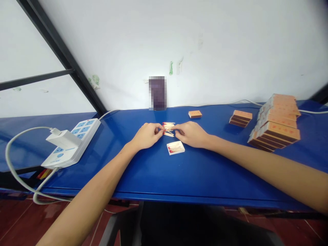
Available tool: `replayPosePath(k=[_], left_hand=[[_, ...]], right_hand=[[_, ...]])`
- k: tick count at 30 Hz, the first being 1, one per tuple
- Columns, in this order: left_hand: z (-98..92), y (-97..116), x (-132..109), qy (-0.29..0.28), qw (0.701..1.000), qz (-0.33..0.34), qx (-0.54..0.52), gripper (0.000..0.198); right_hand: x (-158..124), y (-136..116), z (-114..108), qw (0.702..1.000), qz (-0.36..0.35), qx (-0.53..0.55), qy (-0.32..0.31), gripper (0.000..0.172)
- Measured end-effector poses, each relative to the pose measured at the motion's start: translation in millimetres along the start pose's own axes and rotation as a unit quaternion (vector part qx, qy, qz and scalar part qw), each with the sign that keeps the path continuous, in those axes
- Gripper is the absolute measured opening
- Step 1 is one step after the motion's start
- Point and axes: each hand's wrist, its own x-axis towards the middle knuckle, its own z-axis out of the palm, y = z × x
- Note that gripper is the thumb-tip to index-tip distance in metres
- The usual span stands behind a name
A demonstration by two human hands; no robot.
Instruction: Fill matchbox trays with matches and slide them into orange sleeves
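Note:
A small loose pile of red-tipped matches (168, 125) lies on the blue table (153, 174), between my two hands. My left hand (148, 135) has its fingers curled, with thumb and fingertip pressed at the red-head end of the matches. From the other side, my right hand (191, 134) closes its bent fingers at the plain stick ends. How firmly either one grips is hard to make out. Just below sits a white inner matchbox tray (177, 153) holding several matches, their heads to the left. Behind my right hand is an orange matchbox sleeve or box (195, 114).
At right stand a short stack of matchboxes (241, 118) and a larger stepped stack (275, 123). A white power strip (87, 131) with a plugged-in adapter (64, 141) and cable lies left. A pixelated dark rectangle (159, 94) is against the wall.

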Motion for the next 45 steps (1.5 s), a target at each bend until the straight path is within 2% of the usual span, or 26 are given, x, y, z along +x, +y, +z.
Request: replayPosePath(k=[10, 26, 32, 38, 45], left_hand=[[-0.4, 0.2, 1.4, -0.001, 1.000, -0.010, 0.000, 0.021], [-0.2, -0.7, -0.8, 0.003, 1.000, 0.005, -0.009, 0.020], [-0.3, 0.7, -1.3, 0.004, 1.000, 0.005, -0.008, 0.021], [-0.6, 2.0, -1.1, 0.000, 1.000, 0.003, -0.009, 0.021], [-0.6, 2.0, -0.7, 0.003, 1.000, 0.009, -0.010, 0.020]], right_hand=[[-0.5, 0.9, 1.7, 1.000, 0.004, -0.001, -0.001, 0.039], [-1.1, 0.7, -0.7, 0.998, -0.045, 0.050, -0.006, 0.037], [-0.7, -1.1, -1.6, 1.000, 0.003, 0.013, -0.002, 0.038], [-0.6, 0.8, 0.1, 0.998, -0.035, 0.049, 0.000, 0.037], [-0.8, 1.1, -0.4, 0.997, -0.044, 0.061, -0.007, 0.035]])
